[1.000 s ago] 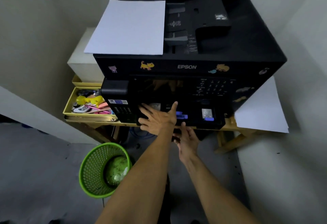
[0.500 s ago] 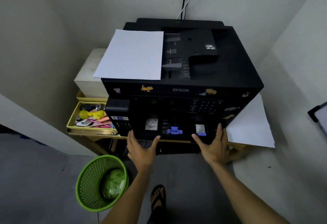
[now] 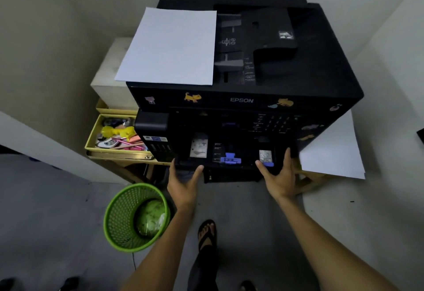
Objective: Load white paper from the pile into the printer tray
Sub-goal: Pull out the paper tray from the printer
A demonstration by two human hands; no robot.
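Observation:
A black Epson printer (image 3: pixel 309 72) stands on a wooden table. Its paper tray (image 3: pixel 247 156) is pulled out at the front, with blue guides (image 3: pixel 230 159) inside and no paper visible in it. My left hand (image 3: pixel 183 185) holds the tray's front left corner, thumb on the front rim. At the front right corner, my right hand (image 3: pixel 278 180) holds the tray the same way, fingers along its side. A stack of white paper (image 3: pixel 172 45) lies on the printer's top left. More white paper (image 3: pixel 332 153) lies on the table to the printer's right.
A green mesh wastebasket (image 3: pixel 119 217) stands on the floor at my lower left. A yellow tray of small items (image 3: pixel 91 139) and a white box (image 3: pixel 110 77) sit left of the printer. Walls close in on both sides. My sandalled foot (image 3: pixel 207 233) is below the tray.
One second ago both hands were together at the printer's front centre. They spread to the tray's two front corners and have stayed there. The view has drawn slightly closer.

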